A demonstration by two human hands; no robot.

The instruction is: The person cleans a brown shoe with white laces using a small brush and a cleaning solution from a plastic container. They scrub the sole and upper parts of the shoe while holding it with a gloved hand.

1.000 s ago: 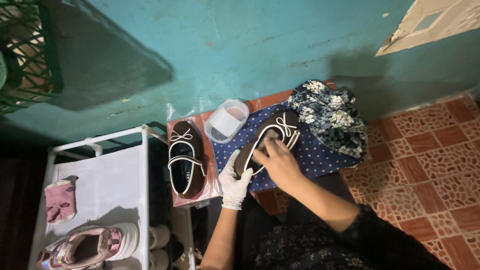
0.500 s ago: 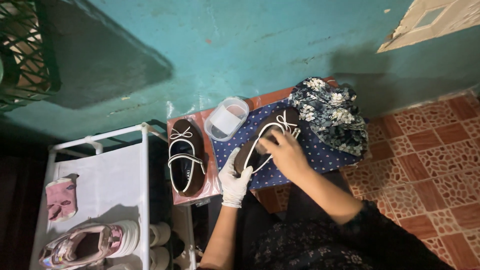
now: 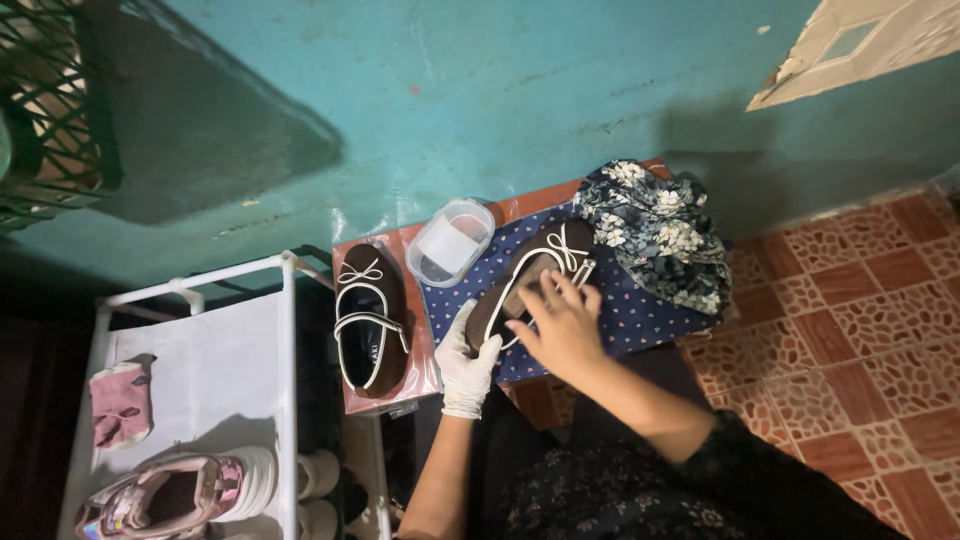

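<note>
A brown shoe with white trim and a white bow (image 3: 545,262) lies on a blue dotted cloth (image 3: 640,318). My left hand (image 3: 466,362), in a white glove, grips the shoe's heel end. My bare right hand (image 3: 562,322) rests on top of the shoe with its fingers pressed against the inside near the strap. The matching brown shoe (image 3: 370,318) lies to the left on a pinkish plastic-covered surface (image 3: 425,372), apart from both hands.
A small clear plastic container (image 3: 452,241) stands behind the shoes by the teal wall. A crumpled floral cloth (image 3: 660,232) lies at the right. A white rack (image 3: 200,380) at the left holds a pink sneaker (image 3: 185,492) and a pink item (image 3: 120,403). Red patterned floor tiles (image 3: 860,330) lie at the right.
My right hand has slid slightly along the shoe toward its heel. The left hand keeps its grip, and the shoe has barely moved.
</note>
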